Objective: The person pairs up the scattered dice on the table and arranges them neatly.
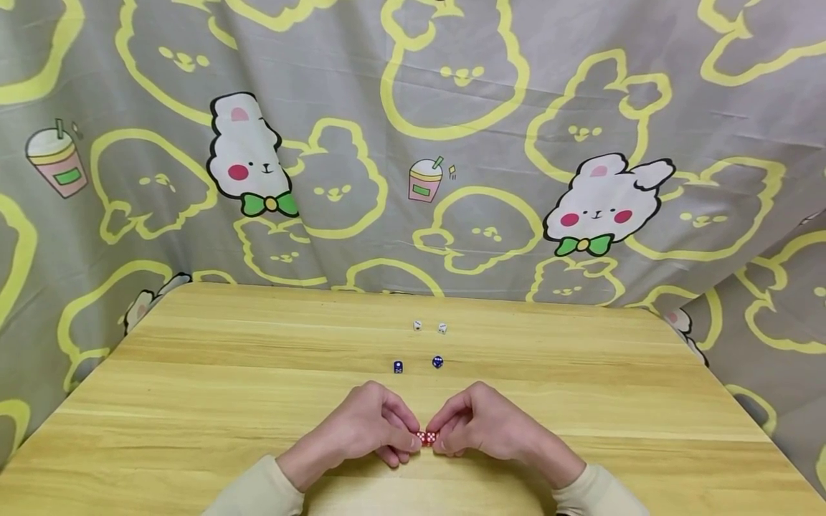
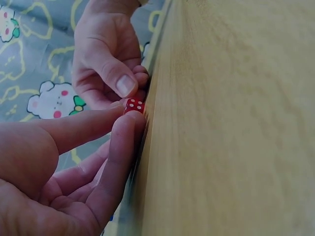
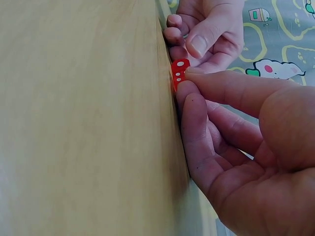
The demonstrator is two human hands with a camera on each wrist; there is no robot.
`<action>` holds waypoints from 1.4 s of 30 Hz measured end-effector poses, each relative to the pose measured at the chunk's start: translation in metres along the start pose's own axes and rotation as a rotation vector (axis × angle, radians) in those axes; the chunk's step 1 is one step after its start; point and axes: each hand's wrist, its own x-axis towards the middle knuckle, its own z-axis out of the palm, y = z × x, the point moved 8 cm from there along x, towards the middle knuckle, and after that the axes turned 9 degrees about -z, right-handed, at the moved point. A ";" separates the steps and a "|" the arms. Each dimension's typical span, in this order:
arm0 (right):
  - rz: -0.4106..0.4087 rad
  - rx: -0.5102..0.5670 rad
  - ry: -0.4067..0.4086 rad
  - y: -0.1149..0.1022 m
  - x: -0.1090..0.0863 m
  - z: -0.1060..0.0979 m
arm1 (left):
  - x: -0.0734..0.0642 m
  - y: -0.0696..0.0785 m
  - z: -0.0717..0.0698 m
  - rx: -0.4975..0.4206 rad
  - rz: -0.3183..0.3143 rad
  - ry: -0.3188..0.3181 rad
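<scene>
Two red dice with white pips sit side by side on the wooden table in the head view. My left hand (image 1: 368, 426) pinches the left red die (image 1: 421, 436) between thumb and finger. From the other side, my right hand (image 1: 480, 426) pinches the right red die (image 1: 432, 436) in the same manner. The two dice appear to touch or nearly touch. In the left wrist view a red die (image 2: 134, 105) shows between the fingertips; in the right wrist view a red die (image 3: 179, 73) is partly covered by the fingers.
Beyond the hands lie two blue dice, one left (image 1: 398, 367) and one right (image 1: 437, 362). Farther back are two white dice, a left one (image 1: 417, 326) and a right one (image 1: 442, 328). A patterned grey curtain (image 1: 361, 93) hangs around the table (image 1: 193, 401).
</scene>
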 end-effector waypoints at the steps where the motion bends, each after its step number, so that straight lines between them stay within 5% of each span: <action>1: 0.000 -0.001 0.001 0.000 0.000 0.000 | 0.000 0.001 -0.001 0.006 0.004 0.007; 15: 0.001 -0.013 0.015 -0.001 0.000 -0.002 | 0.000 0.018 -0.030 0.132 0.086 0.229; 24: 0.001 -0.014 0.018 0.000 0.000 -0.002 | 0.011 0.023 -0.059 0.112 0.024 0.427; 42: -0.001 -0.033 0.017 0.000 0.001 -0.002 | 0.042 0.018 -0.080 0.080 -0.057 0.429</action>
